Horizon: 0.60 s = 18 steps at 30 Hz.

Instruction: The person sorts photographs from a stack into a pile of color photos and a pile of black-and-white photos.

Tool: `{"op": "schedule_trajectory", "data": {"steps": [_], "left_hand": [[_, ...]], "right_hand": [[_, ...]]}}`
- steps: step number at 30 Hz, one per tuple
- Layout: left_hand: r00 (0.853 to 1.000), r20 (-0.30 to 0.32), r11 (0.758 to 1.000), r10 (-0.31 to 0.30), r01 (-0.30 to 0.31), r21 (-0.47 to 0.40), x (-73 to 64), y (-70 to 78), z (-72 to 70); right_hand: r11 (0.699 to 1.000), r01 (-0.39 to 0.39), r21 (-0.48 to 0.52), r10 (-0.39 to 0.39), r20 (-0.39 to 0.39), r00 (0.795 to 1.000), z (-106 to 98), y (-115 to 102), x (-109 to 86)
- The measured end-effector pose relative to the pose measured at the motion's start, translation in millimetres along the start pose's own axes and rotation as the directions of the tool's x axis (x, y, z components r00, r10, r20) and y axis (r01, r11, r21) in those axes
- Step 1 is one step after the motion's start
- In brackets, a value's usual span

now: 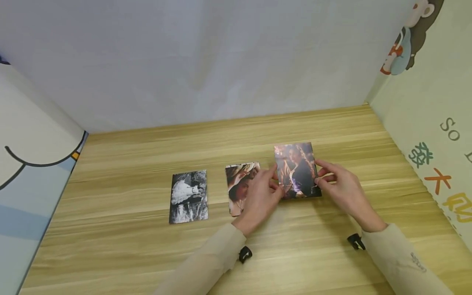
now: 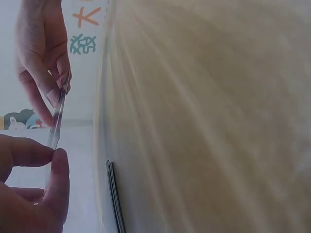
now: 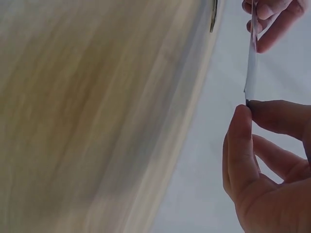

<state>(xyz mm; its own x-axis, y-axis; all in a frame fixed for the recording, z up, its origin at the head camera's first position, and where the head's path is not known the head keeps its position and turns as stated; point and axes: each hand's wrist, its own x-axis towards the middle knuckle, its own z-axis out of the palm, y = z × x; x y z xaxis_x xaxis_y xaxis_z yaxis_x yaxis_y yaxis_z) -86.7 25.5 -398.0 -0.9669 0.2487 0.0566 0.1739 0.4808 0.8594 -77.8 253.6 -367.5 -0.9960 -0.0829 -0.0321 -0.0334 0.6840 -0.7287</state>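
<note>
Between both hands a colour photo card (image 1: 296,170), showing a figure in dark clothes, is held up off the table. My left hand (image 1: 261,196) pinches its left edge between thumb and fingers. On the opposite edge, my right hand (image 1: 341,188) pinches it the same way. Seen edge-on in the right wrist view, the card (image 3: 251,73) is thin and slightly bent. A second colour photo card (image 1: 237,184) lies on the table, partly hidden behind my left hand. Left of that lies a black-and-white photo card (image 1: 189,196), flat and fully visible.
The wood-grain table (image 1: 121,246) meets a pale back wall (image 1: 221,61). A printed side panel (image 1: 435,135) with characters borders the right, and another panel (image 1: 33,123) stands at the left. Black clips (image 1: 245,254) show at the wrists near the sleeves.
</note>
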Motion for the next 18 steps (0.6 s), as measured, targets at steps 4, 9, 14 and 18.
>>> {"op": "schedule_trajectory", "data": {"steps": [4, 9, 14, 18], "left_hand": [[0.999, 0.041, 0.997, -0.004, 0.001, 0.072, 3.3, -1.3, 0.0], [0.995, 0.099, 0.993, -0.011, -0.001, 0.119, 6.0, -1.5, -0.5], [0.991, 0.133, 0.985, -0.027, 0.004, 0.170, 10.3, -1.9, 0.3], [0.987, 0.154, 0.982, -0.049, 0.019, 0.190, 13.2, -2.6, 2.2]], "right_hand": [[1.000, 0.000, -0.019, 0.001, 0.022, 1.000, 1, 4, 3.2], [0.999, -0.013, -0.033, 0.015, 0.051, 0.999, 1, 8, 6.9], [0.998, -0.035, -0.053, 0.039, 0.081, 0.996, 1, 10, 11.3], [0.997, -0.039, -0.072, 0.046, 0.102, 0.994, 2, 13, 13.3]]}}
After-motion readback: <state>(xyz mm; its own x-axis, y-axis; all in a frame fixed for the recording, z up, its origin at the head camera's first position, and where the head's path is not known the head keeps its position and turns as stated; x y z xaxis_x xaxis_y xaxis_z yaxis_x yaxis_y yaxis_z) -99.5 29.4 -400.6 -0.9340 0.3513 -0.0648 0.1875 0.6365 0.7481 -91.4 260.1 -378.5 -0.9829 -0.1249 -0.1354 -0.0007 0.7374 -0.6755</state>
